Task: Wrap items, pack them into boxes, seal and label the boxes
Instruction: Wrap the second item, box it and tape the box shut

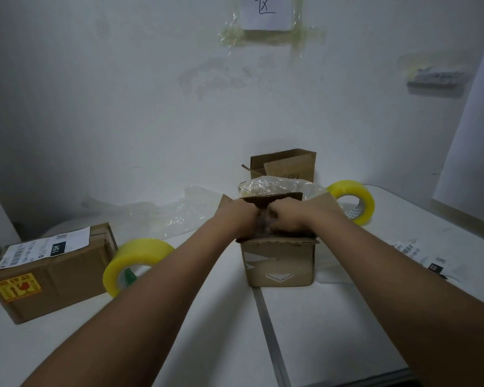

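- Open box point(280, 263): mid-worktop point(333, 317), flaps up, wrapped item point(277, 187) bulging behind far flap.
- Left hand point(242, 216), right hand point(287, 217): both curled inside box mouth (contents gripped unclear).
- Labelled sealed box point(51, 270): left edge.
- Tape rolls point(136, 263): two, yellow.

Fingertips point(266, 219) hidden inside box point(280, 263)

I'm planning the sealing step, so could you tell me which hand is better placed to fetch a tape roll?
Probably the left hand: the near tape roll stands just beside the left forearm. The far roll sits behind the open box, past the right hand.
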The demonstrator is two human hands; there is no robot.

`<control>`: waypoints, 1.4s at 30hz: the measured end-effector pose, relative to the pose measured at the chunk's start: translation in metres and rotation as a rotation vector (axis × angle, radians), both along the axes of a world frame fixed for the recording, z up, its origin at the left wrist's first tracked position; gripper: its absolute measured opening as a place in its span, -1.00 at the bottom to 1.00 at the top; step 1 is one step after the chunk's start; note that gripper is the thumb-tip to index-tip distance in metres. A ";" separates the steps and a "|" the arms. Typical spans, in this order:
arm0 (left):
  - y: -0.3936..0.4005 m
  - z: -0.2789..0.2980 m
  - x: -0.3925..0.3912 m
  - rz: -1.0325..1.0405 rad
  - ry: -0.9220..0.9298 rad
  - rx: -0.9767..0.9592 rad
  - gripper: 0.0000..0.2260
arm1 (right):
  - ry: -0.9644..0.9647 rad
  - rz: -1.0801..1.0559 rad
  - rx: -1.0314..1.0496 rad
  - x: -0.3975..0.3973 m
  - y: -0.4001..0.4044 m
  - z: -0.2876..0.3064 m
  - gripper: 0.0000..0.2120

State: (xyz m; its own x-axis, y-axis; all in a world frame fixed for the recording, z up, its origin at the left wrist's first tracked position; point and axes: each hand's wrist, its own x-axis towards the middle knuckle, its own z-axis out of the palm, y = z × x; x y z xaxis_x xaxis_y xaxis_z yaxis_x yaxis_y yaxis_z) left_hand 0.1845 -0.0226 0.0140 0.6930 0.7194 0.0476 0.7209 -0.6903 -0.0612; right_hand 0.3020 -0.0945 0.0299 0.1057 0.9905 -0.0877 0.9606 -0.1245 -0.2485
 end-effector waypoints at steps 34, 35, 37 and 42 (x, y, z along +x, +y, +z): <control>-0.025 0.003 -0.039 0.058 0.006 0.121 -0.62 | -0.281 -0.092 0.151 0.006 -0.030 0.001 -0.85; -0.021 0.002 -0.043 0.058 -0.057 0.065 -0.62 | -0.288 -0.101 0.152 0.006 -0.028 0.004 -0.82; -0.014 0.008 -0.057 0.056 -0.316 -0.112 -0.70 | -0.244 -0.114 0.131 0.003 -0.021 0.015 -0.83; 0.029 0.038 -0.114 0.256 -0.721 -0.134 -0.71 | -0.042 -0.096 0.291 -0.029 0.008 0.044 -0.83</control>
